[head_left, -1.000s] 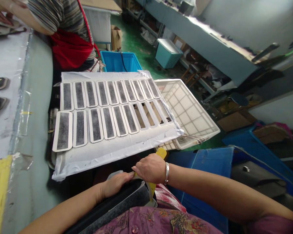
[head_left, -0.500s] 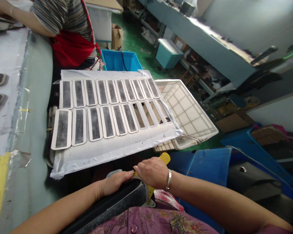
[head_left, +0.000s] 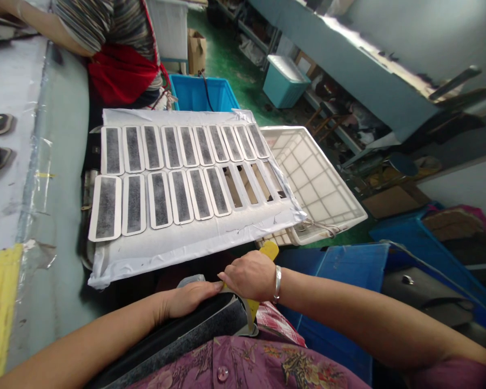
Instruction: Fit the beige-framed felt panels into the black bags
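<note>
My right hand (head_left: 251, 274) is closed round a flat yellow strip-like tool (head_left: 270, 250) with a rounded end; its kind is not clear. The tool's lower part slants down behind the pale curled edge of a black padded piece (head_left: 210, 324) across my lap. At that edge my left hand (head_left: 190, 298) grips the black piece, its thumb almost touching my right hand. Beyond both hands lies a white-covered board (head_left: 210, 227) bearing two rows of pale-rimmed pieces with dark grey middles (head_left: 107, 208). Several slots in its near row's right end show brown through them.
A white crate (head_left: 319, 183) stands behind the board's right end. To my right are blue bins (head_left: 348, 286). A table edge (head_left: 65, 162) runs along the left, where a person in a red apron (head_left: 121, 73) works. A blue tub (head_left: 222, 94) sits further back.
The view has shifted slightly, so the board sits a little higher in it. My right hand and the yellow tool are slightly higher and further left; both hands keep their hold.
</note>
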